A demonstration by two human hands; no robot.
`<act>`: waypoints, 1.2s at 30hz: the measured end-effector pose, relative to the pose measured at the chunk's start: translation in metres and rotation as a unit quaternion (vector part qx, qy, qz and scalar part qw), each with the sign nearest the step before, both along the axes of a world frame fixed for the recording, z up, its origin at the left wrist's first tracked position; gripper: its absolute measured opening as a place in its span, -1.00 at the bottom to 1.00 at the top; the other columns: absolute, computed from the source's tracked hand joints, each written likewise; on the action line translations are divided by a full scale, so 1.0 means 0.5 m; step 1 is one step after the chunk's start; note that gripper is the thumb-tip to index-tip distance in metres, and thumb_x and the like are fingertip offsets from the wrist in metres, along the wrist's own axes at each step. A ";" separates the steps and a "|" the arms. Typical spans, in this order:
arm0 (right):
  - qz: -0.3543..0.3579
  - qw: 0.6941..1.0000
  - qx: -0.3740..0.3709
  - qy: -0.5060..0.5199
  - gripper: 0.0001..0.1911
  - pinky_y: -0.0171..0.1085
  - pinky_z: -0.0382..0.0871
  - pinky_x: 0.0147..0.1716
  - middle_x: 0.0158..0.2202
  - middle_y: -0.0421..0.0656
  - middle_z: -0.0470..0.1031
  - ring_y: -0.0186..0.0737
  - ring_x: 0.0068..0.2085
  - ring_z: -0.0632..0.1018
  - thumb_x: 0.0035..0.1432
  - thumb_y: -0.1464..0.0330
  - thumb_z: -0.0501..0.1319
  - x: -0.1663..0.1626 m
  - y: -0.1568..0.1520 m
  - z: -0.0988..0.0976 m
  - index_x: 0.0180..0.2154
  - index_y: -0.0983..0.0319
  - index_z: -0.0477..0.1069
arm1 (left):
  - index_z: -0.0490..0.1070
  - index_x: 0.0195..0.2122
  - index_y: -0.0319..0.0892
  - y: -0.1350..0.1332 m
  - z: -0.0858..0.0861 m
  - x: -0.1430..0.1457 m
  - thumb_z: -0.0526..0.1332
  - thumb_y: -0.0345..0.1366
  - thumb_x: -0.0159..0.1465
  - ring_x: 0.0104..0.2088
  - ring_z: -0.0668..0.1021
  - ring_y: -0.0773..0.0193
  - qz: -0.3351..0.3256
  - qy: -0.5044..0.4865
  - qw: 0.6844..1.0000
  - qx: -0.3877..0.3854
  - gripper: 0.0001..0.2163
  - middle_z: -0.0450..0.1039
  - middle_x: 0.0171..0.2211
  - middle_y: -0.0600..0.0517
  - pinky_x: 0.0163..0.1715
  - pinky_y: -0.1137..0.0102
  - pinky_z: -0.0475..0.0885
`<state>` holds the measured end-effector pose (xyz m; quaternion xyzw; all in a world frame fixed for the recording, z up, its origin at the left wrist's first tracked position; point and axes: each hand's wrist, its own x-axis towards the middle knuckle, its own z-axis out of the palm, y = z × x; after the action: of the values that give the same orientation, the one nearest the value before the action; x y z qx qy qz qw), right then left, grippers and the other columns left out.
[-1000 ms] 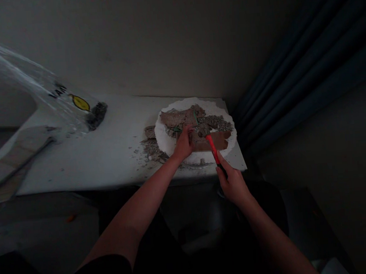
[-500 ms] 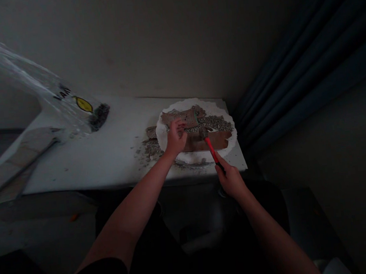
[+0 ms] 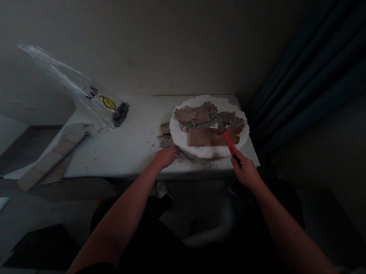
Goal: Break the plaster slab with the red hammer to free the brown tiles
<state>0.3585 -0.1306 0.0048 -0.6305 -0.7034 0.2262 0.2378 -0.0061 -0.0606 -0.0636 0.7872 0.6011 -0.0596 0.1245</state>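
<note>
My right hand (image 3: pixel 245 169) is closed around the handle of a hammer (image 3: pixel 228 141), red with a black grip. The hammer's dark head rests over a brown flat strip (image 3: pixel 203 136) on a round white board (image 3: pixel 203 152) with a scalloped edge. My left hand (image 3: pixel 166 157) is low at the board's left rim, beside loose grey crumbs (image 3: pixel 167 141); its fingers are dim and partly hidden, so I cannot make out whether they hold anything. Behind the strip lie a brown textured piece (image 3: pixel 194 114) with a greenish edge and a heap of small grey stones (image 3: pixel 229 118).
A clear plastic bag (image 3: pixel 77 88) with a yellow print and dark bits at its bottom stands on the left of the white table (image 3: pixel 124 152). Near it lies a long flat board (image 3: pixel 53 155). A dark curtain (image 3: pixel 304 68) hangs on the right, and a wall rises behind.
My left hand has left the textured piece and moved down and left to the board's rim. The hammer stays in my right hand over the strip. The view has shifted left.
</note>
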 end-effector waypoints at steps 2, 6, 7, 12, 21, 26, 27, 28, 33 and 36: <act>0.001 1.000 0.006 0.003 -0.36 -0.06 0.48 -0.04 0.04 0.05 0.62 0.11 -0.03 0.64 0.35 0.28 0.06 0.001 0.000 -0.003 0.41 0.20 0.19 | 0.54 -0.05 -0.18 -0.002 -0.022 0.028 0.11 -0.30 0.36 -0.01 0.58 0.03 -0.010 0.018 1.000 0.018 -0.75 0.53 0.01 -0.19 -0.08 0.28 0.46; 0.008 1.000 0.017 0.004 -0.37 -0.05 0.47 -0.01 0.08 0.07 0.60 0.11 0.02 0.62 0.35 0.28 0.06 0.003 0.000 -0.005 0.40 0.23 0.20 | 0.58 -0.12 -0.18 0.006 -0.039 0.045 0.07 -0.35 0.38 -0.07 0.61 0.03 -0.033 0.028 0.999 0.028 -0.73 0.56 -0.08 -0.18 -0.12 0.26 0.48; 0.009 1.000 0.016 0.001 -0.37 -0.05 0.48 -0.01 0.07 0.07 0.61 0.11 0.01 0.63 0.35 0.28 0.06 0.003 0.000 -0.005 0.40 0.22 0.20 | 0.58 -0.11 -0.18 0.008 -0.038 0.043 0.08 -0.37 0.37 -0.08 0.61 0.02 -0.042 0.026 0.998 0.030 -0.73 0.56 -0.08 -0.18 -0.11 0.25 0.48; 0.005 1.000 0.019 0.002 -0.36 -0.07 0.51 -0.08 0.04 0.05 0.62 0.08 -0.05 0.66 0.35 0.27 0.07 0.004 0.000 -0.003 0.41 0.20 0.18 | 0.58 -0.05 -0.21 0.016 -0.026 0.031 0.18 -0.40 0.28 -0.07 0.62 -0.05 -0.049 0.008 0.998 0.028 -0.74 0.54 0.01 -0.25 -0.10 0.20 0.47; 0.009 1.000 0.007 -0.004 -0.36 -0.08 0.50 -0.15 -0.04 0.08 0.65 0.09 -0.11 0.67 0.36 0.25 0.05 0.008 0.003 -0.003 0.41 0.22 0.18 | 0.56 0.00 -0.17 0.019 -0.030 0.044 0.14 -0.42 0.29 -0.04 0.62 -0.04 -0.076 0.024 0.997 0.021 -0.69 0.57 0.01 -0.22 -0.10 0.20 0.48; 0.016 1.000 0.006 -0.002 -0.35 -0.08 0.50 -0.15 -0.09 0.06 0.66 0.08 -0.15 0.67 0.36 0.24 0.04 0.010 0.004 0.000 0.42 0.22 0.16 | 0.52 0.04 -0.22 0.022 0.002 0.022 0.19 -0.38 0.24 -0.02 0.62 -0.08 0.018 0.034 0.999 0.018 -0.66 0.59 -0.03 -0.29 -0.08 0.19 0.50; 0.016 1.000 0.006 -0.001 -0.35 -0.08 0.50 -0.15 -0.09 0.06 0.66 0.08 -0.15 0.67 0.36 0.24 0.04 0.010 0.004 0.000 0.42 0.22 0.16 | 0.53 0.01 -0.21 0.023 0.017 0.004 0.20 -0.39 0.22 -0.03 0.62 -0.08 0.048 0.046 0.998 0.005 -0.67 0.60 -0.05 -0.27 -0.09 0.19 0.50; 0.016 1.000 0.006 0.000 -0.36 -0.07 0.50 -0.14 -0.08 0.06 0.66 0.08 -0.14 0.67 0.36 0.25 0.03 0.010 0.005 -0.001 0.42 0.22 0.16 | 0.55 -0.04 -0.19 0.023 0.035 -0.017 0.21 -0.41 0.19 -0.05 0.63 -0.07 0.075 0.060 0.995 -0.007 -0.69 0.61 -0.07 -0.25 -0.10 0.21 0.50; 0.011 1.000 0.005 0.016 -0.36 -0.05 0.49 -0.05 0.06 0.09 0.60 0.11 -0.02 0.64 0.35 0.27 0.04 0.008 0.007 -0.005 0.41 0.23 0.18 | 0.56 -0.26 -0.13 0.042 0.133 -0.057 0.24 -0.33 0.19 -0.23 0.63 0.16 0.073 -0.128 0.989 -0.020 -0.87 0.64 -0.28 -0.03 -0.20 0.37 0.48; 0.011 1.000 0.001 0.025 -0.36 -0.05 0.47 0.00 0.07 0.08 0.60 0.09 0.02 0.63 0.35 0.28 0.05 0.008 0.008 -0.006 0.41 0.23 0.18 | 0.53 -0.23 -0.17 0.073 0.157 0.032 0.25 -0.18 0.24 -0.28 0.61 0.24 0.010 -0.332 0.943 -0.001 -0.81 0.61 -0.31 0.00 -0.23 0.40 0.48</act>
<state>0.3627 -0.1268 0.0019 -0.6165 -0.7044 0.2437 0.2539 0.0101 -0.0239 0.0149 0.7561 0.5331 0.2058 0.3190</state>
